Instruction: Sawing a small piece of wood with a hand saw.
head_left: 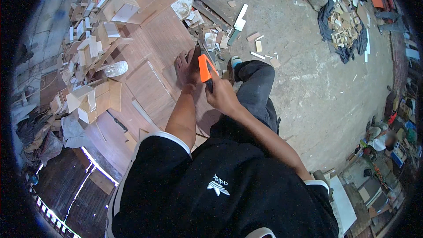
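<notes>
My right hand (222,95) is wrapped round the orange and black handle of a hand saw (204,68). The saw's dark blade reaches away from me, close by my left hand, and is mostly hidden. Fingers spread, my left hand (187,69) presses down on the reddish-brown wooden work surface (165,33) near its right edge. Whether a separate workpiece lies under that palm, I cannot tell. A thin rectangular wood panel (150,86) lies on the surface to the left of my left forearm.
Open wooden boxes (101,99) and offcuts crowd the surface's left side, beside a clear plastic cup (116,68). My bent leg (255,81) is right of the saw. Scraps dot the concrete floor (321,105); a scrap pile (346,28) lies far right. Another person (382,142) sits at right.
</notes>
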A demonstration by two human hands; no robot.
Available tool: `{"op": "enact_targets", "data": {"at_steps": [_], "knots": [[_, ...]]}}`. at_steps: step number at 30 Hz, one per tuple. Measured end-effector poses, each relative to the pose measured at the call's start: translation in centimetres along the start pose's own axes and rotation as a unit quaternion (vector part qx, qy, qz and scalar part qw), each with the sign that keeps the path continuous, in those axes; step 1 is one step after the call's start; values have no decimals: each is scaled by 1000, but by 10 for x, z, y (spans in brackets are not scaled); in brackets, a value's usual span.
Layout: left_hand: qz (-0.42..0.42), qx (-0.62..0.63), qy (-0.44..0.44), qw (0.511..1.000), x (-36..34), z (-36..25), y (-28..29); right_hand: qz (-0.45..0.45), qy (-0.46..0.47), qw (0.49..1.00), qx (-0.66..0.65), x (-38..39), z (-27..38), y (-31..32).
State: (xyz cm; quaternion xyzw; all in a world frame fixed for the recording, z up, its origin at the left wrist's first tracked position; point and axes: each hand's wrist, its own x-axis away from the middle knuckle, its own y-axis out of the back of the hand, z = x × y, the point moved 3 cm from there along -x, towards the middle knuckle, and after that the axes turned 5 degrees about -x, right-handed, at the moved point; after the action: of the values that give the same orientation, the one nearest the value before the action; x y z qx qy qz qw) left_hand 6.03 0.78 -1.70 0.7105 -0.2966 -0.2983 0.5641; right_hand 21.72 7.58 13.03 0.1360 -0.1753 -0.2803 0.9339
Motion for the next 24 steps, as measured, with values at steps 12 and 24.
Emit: {"op": "enact_targets", "data": {"at_steps": [12, 24], "knots": [[19, -1, 7, 1000, 2, -3, 22, 9, -43, 994, -104, 10, 16, 16], [-93, -71, -95, 989, 4, 6, -4, 138, -135, 972, -134, -92, 92, 83]]}}
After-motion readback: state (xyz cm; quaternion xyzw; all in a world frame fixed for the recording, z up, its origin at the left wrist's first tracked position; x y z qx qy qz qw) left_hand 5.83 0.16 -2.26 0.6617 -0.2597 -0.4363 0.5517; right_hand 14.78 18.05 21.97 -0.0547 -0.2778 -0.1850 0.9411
